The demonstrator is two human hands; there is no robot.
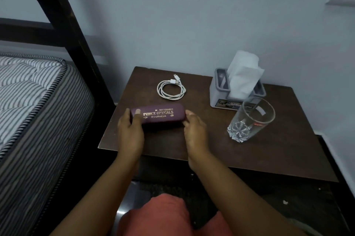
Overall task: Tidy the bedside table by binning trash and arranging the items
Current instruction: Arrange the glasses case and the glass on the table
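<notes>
A maroon glasses case (160, 114) with gold lettering lies lengthwise near the front left of the dark wooden bedside table (269, 155). My left hand (130, 132) grips its left end, thumb on top. My right hand (195, 132) holds its right end. Behind the case a white charging cable (171, 89) lies coiled. A grey tissue box (222, 95) with a white tissue sticking up stands at the back right. In front of it stands a clear drinking glass (249, 120), upright.
A striped mattress (28, 101) and a black bed frame post (63, 30) close off the left side. A pale wall runs behind the table. Dark floor shows below the table's front edge, along with my orange-clad knees (167, 214).
</notes>
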